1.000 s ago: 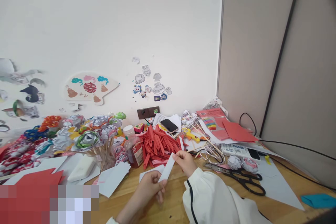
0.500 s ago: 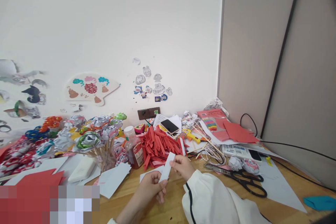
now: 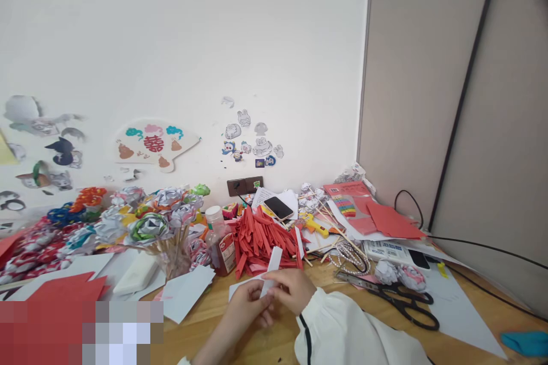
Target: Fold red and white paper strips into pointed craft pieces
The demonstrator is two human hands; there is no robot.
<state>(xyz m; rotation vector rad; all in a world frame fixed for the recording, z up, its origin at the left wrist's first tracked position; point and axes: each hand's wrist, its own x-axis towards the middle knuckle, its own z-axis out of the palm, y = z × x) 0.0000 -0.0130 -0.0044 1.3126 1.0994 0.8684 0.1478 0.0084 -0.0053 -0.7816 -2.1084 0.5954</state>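
A narrow white paper strip (image 3: pixel 274 259) stands up between my two hands, over the front of the wooden table. My left hand (image 3: pixel 250 300) pinches its lower end between thumb and fingers. Close against it, my right hand (image 3: pixel 292 290) also grips the strip, its fingers curled across the paper and partly covering it. Just behind the hands lies a heap of folded red paper strips (image 3: pixel 265 236), with a white folded strip (image 3: pixel 299 242) at its right side. A white sheet (image 3: pixel 240 286) lies partly under my left hand.
Black-handled scissors (image 3: pixel 406 302) lie at right beside crumpled paper balls (image 3: pixel 386 271). A bottle (image 3: pixel 220 245), paper flowers on sticks (image 3: pixel 149 228) and white sheets (image 3: pixel 188 294) stand or lie left. Behind are a phone (image 3: pixel 278 208), a yellow glue gun (image 3: pixel 315 224) and red paper (image 3: pixel 391 220).
My right hand has moved down along the strip, from its upper part to beside my left hand. The strip now stands more upright. The view has shifted slightly.
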